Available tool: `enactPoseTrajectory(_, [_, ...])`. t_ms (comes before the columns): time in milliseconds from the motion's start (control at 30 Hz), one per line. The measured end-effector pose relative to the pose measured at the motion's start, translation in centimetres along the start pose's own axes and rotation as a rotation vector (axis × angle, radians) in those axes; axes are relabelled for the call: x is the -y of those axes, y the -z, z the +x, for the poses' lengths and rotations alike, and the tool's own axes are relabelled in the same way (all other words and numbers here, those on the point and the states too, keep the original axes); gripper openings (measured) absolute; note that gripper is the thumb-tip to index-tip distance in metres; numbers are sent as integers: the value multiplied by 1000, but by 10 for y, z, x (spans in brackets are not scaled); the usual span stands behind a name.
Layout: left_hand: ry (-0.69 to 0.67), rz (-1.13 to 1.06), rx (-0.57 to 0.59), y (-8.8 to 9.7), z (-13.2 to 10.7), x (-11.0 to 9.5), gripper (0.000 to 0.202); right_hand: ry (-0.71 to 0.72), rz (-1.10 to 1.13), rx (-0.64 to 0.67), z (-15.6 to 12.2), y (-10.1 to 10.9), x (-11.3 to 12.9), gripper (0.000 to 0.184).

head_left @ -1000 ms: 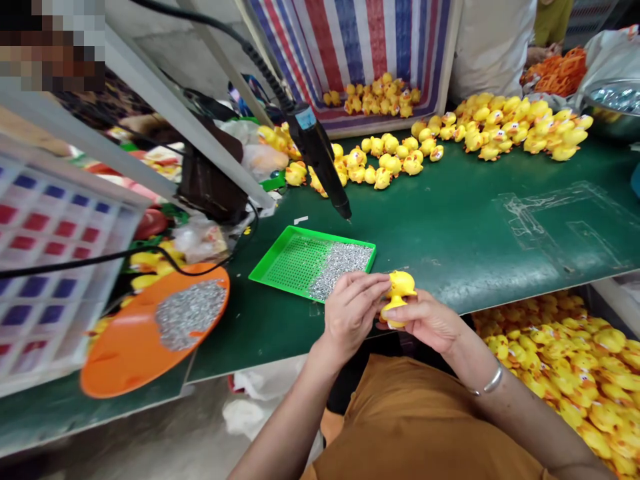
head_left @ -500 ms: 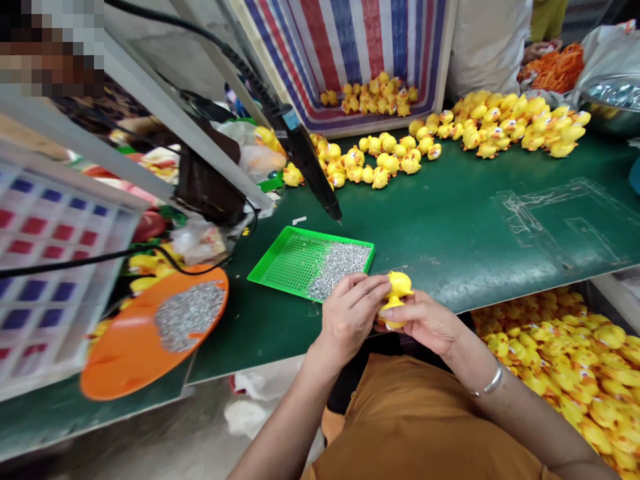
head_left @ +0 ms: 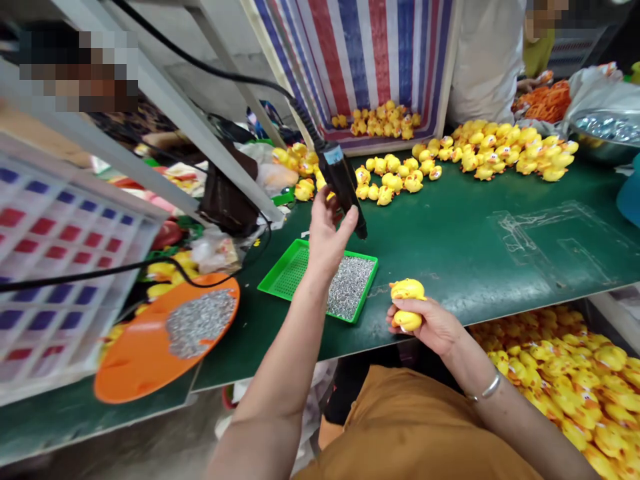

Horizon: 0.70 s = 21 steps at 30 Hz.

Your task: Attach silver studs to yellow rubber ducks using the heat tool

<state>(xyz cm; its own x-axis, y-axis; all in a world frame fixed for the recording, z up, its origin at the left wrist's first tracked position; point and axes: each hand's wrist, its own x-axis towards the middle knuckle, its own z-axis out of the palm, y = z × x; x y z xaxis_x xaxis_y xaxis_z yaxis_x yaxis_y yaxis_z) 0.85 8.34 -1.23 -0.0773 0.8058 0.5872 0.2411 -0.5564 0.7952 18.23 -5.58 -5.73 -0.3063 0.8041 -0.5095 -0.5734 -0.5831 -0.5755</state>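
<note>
My left hand (head_left: 329,230) is raised beside a black electric screwdriver (head_left: 345,190) that hangs tip down from its cable. Its thumb and fingers are apart, close to the tool's body; whether they touch it is hard to tell. In my right hand (head_left: 434,323) is a yellow rubber duck (head_left: 409,291), gripped near the table's front edge with the thumb across its middle. Below my left forearm lies a green tray (head_left: 280,288) with small silvery screws (head_left: 350,287) heaped in its right part.
More ducks (head_left: 510,147) line the back of the green table (head_left: 460,233), and many fill a bin (head_left: 575,387) at lower right. An orange dish (head_left: 135,363) of silvery pieces stands left, by a white crate (head_left: 55,267). A metal bowl (head_left: 607,137) sits at far right. Other people are behind.
My left hand has let go of the duck and moved up and left to the hanging screwdriver. The right hand keeps the duck, low over the table's front. The view has shifted slightly.
</note>
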Motion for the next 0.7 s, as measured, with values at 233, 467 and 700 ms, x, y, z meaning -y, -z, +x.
enactPoseTrajectory(233, [15,-162,91,-21,34,-20,68,80,-11,-189,9,12,26,32])
enactPoseTrajectory(467, [137,-509,89,-43,5,-67,29,71,-50,-257,25,14,37,20])
enactPoseTrajectory(700, [103,-699,-78,-61,-19,-97,17,3,-51,-257,35,16,35,10])
